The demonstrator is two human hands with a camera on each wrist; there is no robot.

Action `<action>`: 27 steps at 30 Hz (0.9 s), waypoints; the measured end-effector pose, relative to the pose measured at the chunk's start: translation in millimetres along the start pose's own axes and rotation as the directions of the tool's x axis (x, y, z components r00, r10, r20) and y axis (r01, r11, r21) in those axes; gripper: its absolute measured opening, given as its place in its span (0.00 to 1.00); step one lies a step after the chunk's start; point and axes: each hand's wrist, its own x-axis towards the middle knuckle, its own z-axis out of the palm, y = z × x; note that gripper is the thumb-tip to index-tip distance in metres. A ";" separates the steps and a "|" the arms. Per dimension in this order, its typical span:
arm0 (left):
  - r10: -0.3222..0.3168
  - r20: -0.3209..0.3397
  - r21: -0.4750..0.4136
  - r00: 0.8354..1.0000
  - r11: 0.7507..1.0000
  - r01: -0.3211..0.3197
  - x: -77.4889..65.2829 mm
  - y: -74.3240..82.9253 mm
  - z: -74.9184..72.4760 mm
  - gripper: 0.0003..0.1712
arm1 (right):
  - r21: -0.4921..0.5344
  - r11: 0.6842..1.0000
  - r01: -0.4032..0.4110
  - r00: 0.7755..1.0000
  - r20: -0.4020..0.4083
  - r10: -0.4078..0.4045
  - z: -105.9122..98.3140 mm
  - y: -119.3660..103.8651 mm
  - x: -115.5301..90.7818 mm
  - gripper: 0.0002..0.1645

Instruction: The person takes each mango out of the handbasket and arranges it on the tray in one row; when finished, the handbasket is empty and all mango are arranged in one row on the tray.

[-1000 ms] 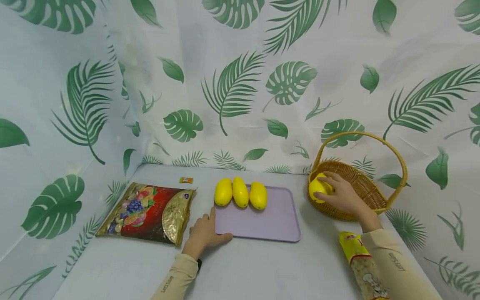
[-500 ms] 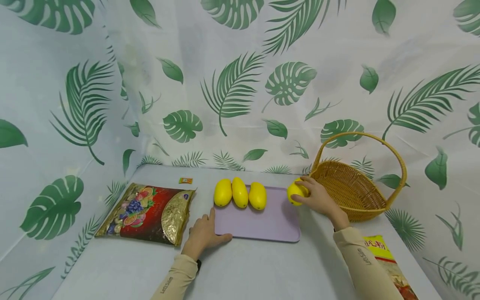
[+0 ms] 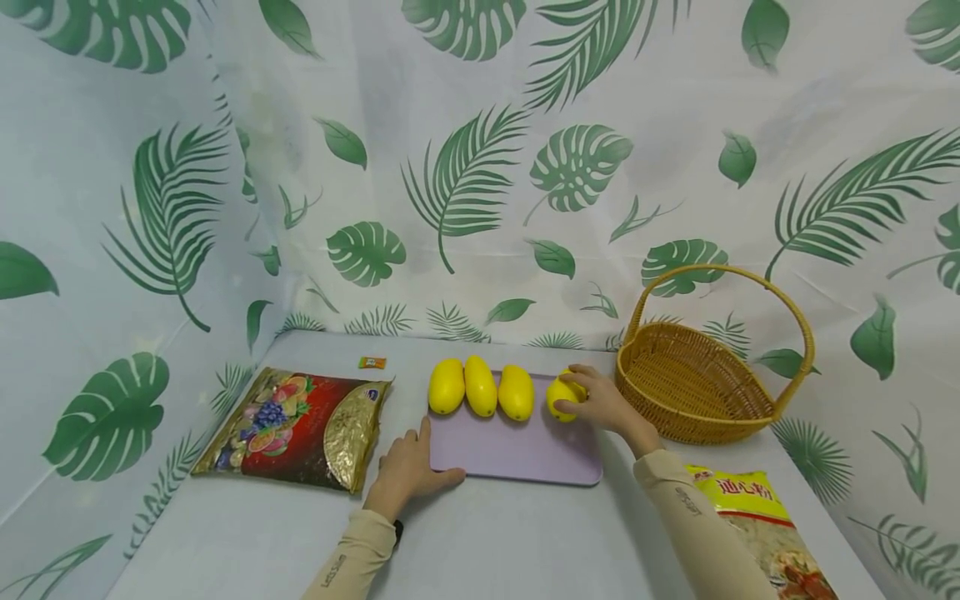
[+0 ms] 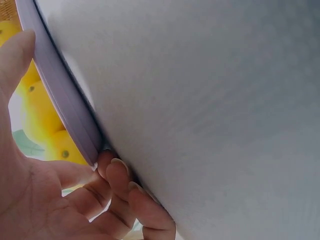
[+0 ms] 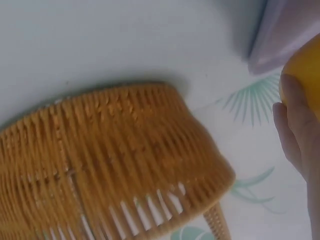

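Observation:
My right hand (image 3: 606,402) grips a yellow mango (image 3: 561,400) over the right part of the lilac tray (image 3: 510,454). Whether this mango touches the tray, I cannot tell. Three more mangoes (image 3: 480,386) lie side by side at the tray's back left. My left hand (image 3: 408,468) is at the tray's front left corner, its index finger along the left side and its thumb by the front edge. In the left wrist view, the thumb (image 4: 20,55) lies against the tray's rim (image 4: 65,100), while other fingers bend against the white tabletop. The right wrist view shows only part of the held mango (image 5: 305,75).
A wicker basket (image 3: 660,417) with a tall handle stands right of the tray. A yellow-topped food packet (image 3: 761,521) lies in front of it, partly behind the right sleeve. A red and gold bag (image 3: 300,425) lies at left, and a small orange packet (image 3: 372,362) sits behind.
My right hand has carried the mango leftward from the basket to over the tray, near the row of three. The left hand, the tray and the three mangoes have stayed in place.

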 end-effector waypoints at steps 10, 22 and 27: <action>-0.003 0.008 0.005 1.000 1.000 0.003 1.5 -1.2 4.0 0.67 | 0.005 1.000 -0.010 1.000 0.022 0.010 12.9 -5.0 5.1 0.38; 0.005 0.004 0.012 1.000 1.000 -0.005 0.3 -1.2 3.2 0.68 | -0.003 0.999 -0.038 0.998 0.052 0.038 19.9 -2.7 9.7 0.38; 0.005 -0.003 0.020 1.000 1.000 -0.005 2.5 -3.1 4.3 0.68 | -0.012 1.000 -0.020 0.999 0.047 0.021 19.8 -4.2 11.1 0.38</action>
